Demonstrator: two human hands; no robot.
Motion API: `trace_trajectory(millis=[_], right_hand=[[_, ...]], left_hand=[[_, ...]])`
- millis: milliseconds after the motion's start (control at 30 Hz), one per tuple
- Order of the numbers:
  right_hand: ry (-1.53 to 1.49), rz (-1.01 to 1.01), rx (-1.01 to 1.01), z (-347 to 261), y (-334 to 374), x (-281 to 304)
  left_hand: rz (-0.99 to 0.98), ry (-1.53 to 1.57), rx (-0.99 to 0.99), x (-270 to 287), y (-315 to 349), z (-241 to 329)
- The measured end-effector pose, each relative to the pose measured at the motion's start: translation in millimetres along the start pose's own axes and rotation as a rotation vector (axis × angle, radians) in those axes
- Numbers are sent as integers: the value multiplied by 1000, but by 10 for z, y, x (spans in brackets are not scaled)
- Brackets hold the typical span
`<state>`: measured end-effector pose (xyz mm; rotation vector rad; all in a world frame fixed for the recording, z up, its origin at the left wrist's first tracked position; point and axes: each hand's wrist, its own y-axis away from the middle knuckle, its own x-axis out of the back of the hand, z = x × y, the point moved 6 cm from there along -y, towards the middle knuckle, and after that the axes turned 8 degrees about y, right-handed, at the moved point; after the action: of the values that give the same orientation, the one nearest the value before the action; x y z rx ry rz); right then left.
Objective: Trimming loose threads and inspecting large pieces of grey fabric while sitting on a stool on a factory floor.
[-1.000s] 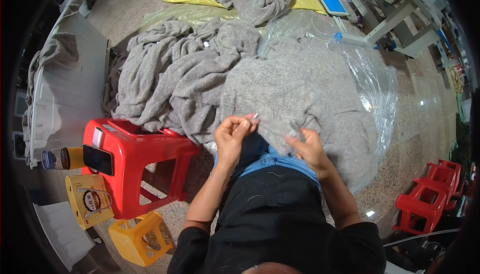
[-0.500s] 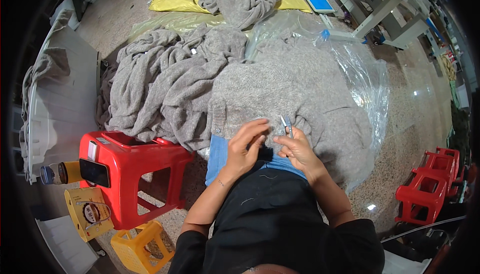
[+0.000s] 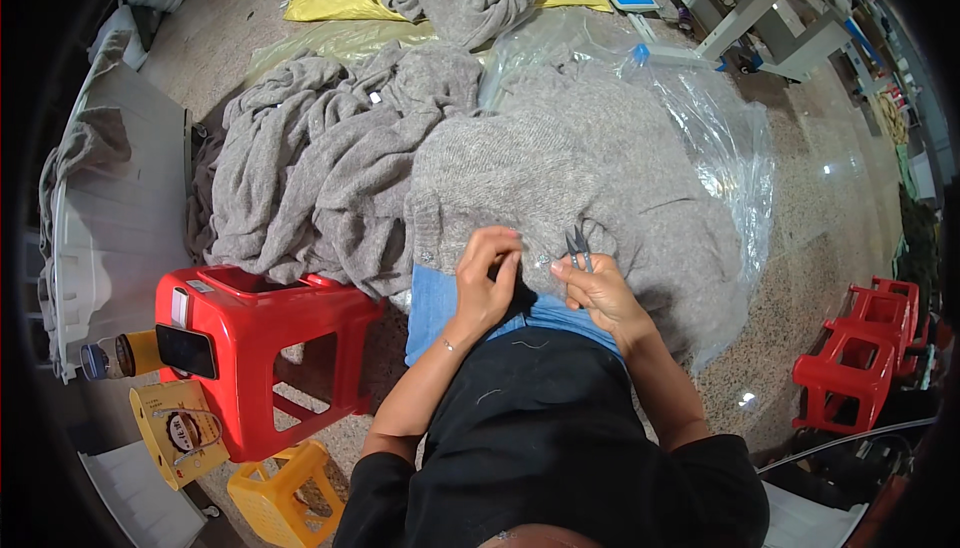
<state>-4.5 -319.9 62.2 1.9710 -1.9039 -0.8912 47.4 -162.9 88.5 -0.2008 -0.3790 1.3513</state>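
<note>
Both hands are now closer together on the grey knitted sweater (image 3: 560, 188) (draped over the person's lap): left hand (image 3: 487, 283) pinching its hem, right hand (image 3: 590, 286) gripping small metal snips (image 3: 577, 244).

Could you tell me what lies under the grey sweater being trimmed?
Under the grey sweater a clear plastic sheet shows at its right edge, and blue jeans near the hands; whatever lies beneath its middle is covered.

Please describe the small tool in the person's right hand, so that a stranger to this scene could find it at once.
Start from the large grey knitted garment spread over the person's lap. At its near edge, the right hand holds small thread snips, blades pointing up and away. They are the only dark, thin metal thing on the soft grey fabric; the left hand beside them pinches cloth only.
</note>
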Motion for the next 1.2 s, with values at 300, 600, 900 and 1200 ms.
trace_trajectory(millis=[300,600,900,1200], right_hand=[[-54,116,151,-130,-92,-123],[97,229,187,6,-29,-167],[427,513,547,-231,-21,-42],[132,41,129,-190,123,-396]], left_hand=[[26,-149,-119,-44,61,224],[112,-17,0,-7,203,228],[112,746,482,-53,320,-313],[138,1012,492,42,195,-224]])
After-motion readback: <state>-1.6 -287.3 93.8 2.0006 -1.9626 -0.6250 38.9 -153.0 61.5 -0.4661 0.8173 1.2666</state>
